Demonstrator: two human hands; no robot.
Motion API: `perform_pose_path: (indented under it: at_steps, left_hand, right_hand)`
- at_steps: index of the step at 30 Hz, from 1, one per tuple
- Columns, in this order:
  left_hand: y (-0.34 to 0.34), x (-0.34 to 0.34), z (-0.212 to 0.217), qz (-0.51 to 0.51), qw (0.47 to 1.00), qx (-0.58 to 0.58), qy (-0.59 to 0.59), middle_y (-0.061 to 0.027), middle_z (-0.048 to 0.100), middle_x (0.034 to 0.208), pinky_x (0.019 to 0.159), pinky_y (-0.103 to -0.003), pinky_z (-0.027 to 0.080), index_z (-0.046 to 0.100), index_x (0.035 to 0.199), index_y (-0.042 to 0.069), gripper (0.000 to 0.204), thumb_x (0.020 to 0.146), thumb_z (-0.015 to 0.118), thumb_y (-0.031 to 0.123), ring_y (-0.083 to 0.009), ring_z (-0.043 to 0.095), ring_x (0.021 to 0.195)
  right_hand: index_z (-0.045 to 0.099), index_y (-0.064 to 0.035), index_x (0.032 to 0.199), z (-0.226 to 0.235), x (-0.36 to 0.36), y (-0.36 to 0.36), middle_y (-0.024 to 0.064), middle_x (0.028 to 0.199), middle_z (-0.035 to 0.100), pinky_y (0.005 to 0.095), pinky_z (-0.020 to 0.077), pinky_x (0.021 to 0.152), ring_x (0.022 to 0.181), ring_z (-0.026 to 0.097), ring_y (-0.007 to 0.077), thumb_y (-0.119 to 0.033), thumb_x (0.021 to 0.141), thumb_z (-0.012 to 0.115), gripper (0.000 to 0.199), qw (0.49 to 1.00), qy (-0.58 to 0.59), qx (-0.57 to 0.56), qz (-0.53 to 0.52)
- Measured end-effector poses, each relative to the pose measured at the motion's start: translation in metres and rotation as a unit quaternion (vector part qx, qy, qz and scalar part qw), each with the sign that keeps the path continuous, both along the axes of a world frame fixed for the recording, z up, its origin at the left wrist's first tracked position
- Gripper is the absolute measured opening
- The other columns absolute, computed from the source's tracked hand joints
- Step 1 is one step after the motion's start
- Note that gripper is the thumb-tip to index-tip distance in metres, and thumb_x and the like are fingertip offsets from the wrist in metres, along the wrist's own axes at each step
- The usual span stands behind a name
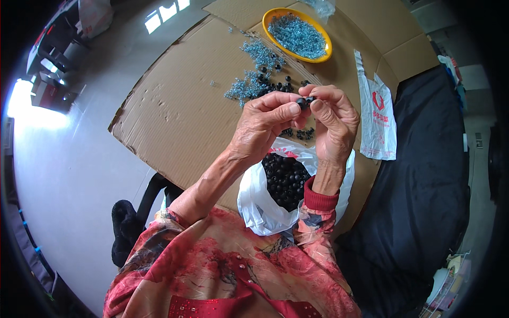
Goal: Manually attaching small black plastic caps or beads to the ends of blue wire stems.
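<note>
Just above the cardboard, my left hand (260, 119) pinches a small round black piece (301, 103) between thumb and fingertips. My right hand (336, 119) closes on a second small black piece (310, 99) right against it; whether the two are joined I cannot tell. Below my wrists, a white plastic bag (254, 199) gapes, full of round black pieces (286, 180), some showing a hole. Loose black pieces (288, 79) lie beyond my hands, mixed with heaps of tiny translucent blue pieces (244, 89). Several more black ones (305, 134) lie under my hands.
A yellow oval bowl (269, 33) of the same blue pieces stands at the far side of the cardboard sheet (175, 90). A flattened white printed bag (377, 122) lies on the right, beside black cloth (424, 175). Clear plastic (319, 7) sits behind the bowl.
</note>
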State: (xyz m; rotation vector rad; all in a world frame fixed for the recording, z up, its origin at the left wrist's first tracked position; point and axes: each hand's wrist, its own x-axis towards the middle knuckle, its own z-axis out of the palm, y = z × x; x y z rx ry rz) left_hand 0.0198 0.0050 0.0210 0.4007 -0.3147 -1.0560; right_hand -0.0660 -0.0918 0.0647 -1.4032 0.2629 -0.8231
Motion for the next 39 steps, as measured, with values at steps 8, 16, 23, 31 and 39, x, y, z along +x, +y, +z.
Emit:
perform_pose_path:
  at_steps: [8,16,23,31,39]
  left_hand:
    - [0.002,0.001,-0.004,0.005,0.999,0.019,-0.04,-0.0088,0.062,0.083,0.073,-0.035,0.05,0.062,0.096,0.001,0.019,0.081,0.063,0.011,-0.0173,0.06,0.075]
    - [0.0,-0.002,-0.003,0.014,0.998,0.04,-0.038,-0.0082,0.064,0.079,0.07,-0.029,0.053,0.062,0.095,0.0,0.02,0.079,0.065,0.011,-0.0149,0.061,0.072]
    - [0.002,-0.003,0.001,-0.003,0.999,0.039,-0.01,-0.0087,0.063,0.081,0.07,-0.029,0.053,0.061,0.098,-0.001,0.02,0.081,0.063,0.011,-0.0158,0.062,0.072]
    - [0.001,-0.002,-0.001,-0.028,0.999,0.023,0.007,-0.0105,0.062,0.087,0.076,-0.034,0.052,0.059,0.099,0.0,0.018,0.083,0.059,0.008,-0.0179,0.061,0.075]
    - [0.0,0.0,0.002,-0.009,0.999,0.04,-0.026,-0.0104,0.062,0.086,0.074,-0.034,0.052,0.059,0.098,0.0,0.017,0.083,0.059,0.007,-0.0186,0.061,0.075]
  right_hand:
    - [0.062,-0.0008,0.085,-0.001,-0.001,0.001,0.0119,0.09,0.06,0.0256,0.0472,0.074,0.084,0.057,0.0142,-0.005,0.074,0.068,0.013,1.0,0.018,-0.019,-0.004]
    - [0.062,-0.0002,0.084,0.001,-0.001,0.001,0.0107,0.089,0.06,0.0271,0.0434,0.08,0.086,0.056,0.0149,-0.002,0.074,0.067,0.011,0.996,0.041,-0.071,-0.033]
    - [0.062,-0.0005,0.083,0.007,-0.006,-0.002,0.0091,0.087,0.061,0.0254,0.042,0.078,0.084,0.055,0.0134,-0.004,0.075,0.066,0.01,0.988,0.082,-0.124,-0.031]
    - [0.062,-0.0016,0.083,0.009,-0.01,-0.003,0.0048,0.082,0.06,0.0217,0.0434,0.066,0.075,0.055,0.0095,-0.008,0.077,0.066,0.01,0.97,0.146,-0.186,-0.053]
    - [0.061,-0.0007,0.084,0.008,-0.008,-0.006,0.0051,0.08,0.06,0.0242,0.0451,0.065,0.073,0.056,0.011,-0.007,0.078,0.065,0.009,0.967,0.106,-0.226,-0.049]
